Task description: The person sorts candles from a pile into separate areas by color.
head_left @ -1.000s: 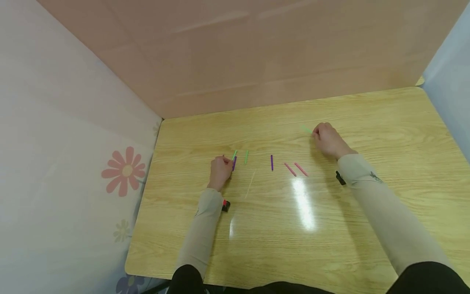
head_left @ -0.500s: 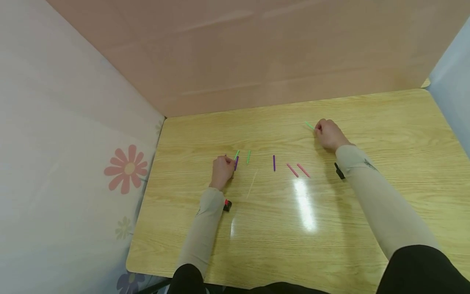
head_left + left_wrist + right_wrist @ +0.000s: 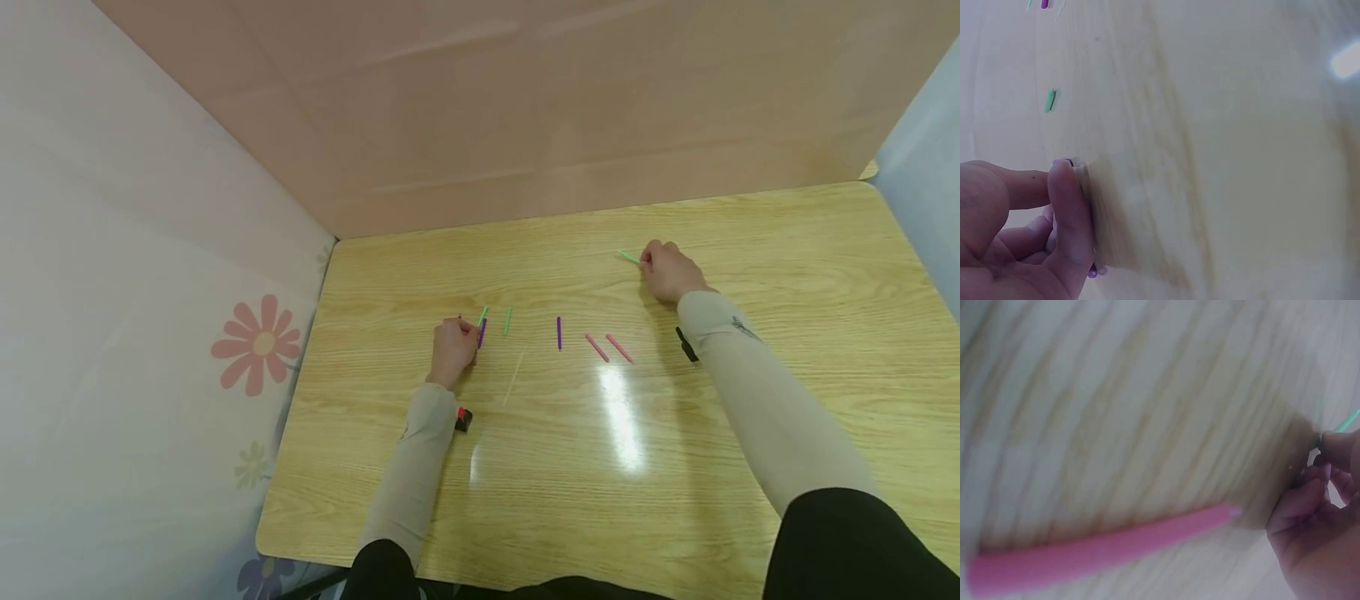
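A person in beige sleeves works with both hands at a glossy, light wood-grain table (image 3: 360,483). At left, the left hand (image 3: 453,348) pinches a slim purple stick (image 3: 482,333) between thumb and fingers, which partly hide it; a thin bright-green stick (image 3: 483,312) lies at its far end. At right and farther back, the right hand (image 3: 670,272) pinches the near end of a slender light-green stick (image 3: 628,257), its free end pointing left. Between the hands, left to right, are a short green stick (image 3: 507,321), a straight dark-purple stick (image 3: 558,333) and two slanted pink sticks (image 3: 619,348), side by side, apart.
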`<action>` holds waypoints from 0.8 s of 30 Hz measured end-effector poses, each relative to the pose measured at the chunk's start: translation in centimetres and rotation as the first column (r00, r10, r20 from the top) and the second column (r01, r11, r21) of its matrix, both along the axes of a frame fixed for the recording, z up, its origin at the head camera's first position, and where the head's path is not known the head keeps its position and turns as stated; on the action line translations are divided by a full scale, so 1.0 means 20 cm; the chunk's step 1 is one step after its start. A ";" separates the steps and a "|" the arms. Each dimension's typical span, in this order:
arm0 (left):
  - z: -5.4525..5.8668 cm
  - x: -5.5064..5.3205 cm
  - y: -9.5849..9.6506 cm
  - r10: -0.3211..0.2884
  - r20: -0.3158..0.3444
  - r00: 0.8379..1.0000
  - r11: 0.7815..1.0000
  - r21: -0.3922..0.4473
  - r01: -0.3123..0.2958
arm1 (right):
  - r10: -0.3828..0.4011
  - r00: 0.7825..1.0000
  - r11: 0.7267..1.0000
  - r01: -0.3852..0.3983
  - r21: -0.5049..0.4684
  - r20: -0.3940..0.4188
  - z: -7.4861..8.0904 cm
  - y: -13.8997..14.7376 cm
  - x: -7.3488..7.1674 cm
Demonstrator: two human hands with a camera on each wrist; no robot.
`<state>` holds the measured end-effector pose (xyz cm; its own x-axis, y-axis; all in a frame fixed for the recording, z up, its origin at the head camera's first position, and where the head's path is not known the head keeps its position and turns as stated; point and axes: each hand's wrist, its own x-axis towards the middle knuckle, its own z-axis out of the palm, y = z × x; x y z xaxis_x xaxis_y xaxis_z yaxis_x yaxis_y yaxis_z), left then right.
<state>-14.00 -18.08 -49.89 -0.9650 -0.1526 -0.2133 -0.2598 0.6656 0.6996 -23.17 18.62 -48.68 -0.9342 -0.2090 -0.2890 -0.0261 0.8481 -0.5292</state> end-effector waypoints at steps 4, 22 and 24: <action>0.00 0.00 0.00 -0.002 0.003 1.000 1.000 0.004 0.002 | -0.023 1.000 1.000 0.023 0.003 -0.005 0.00 0.00 0.00; 0.03 0.02 0.00 0.017 0.021 1.000 1.000 0.021 -0.017 | -0.056 0.998 0.998 0.056 0.022 0.003 -0.01 -0.04 0.00; 0.03 0.02 -0.01 0.012 0.016 1.000 1.000 0.020 -0.012 | -0.059 0.998 0.998 0.059 0.033 0.007 -0.01 -0.04 0.00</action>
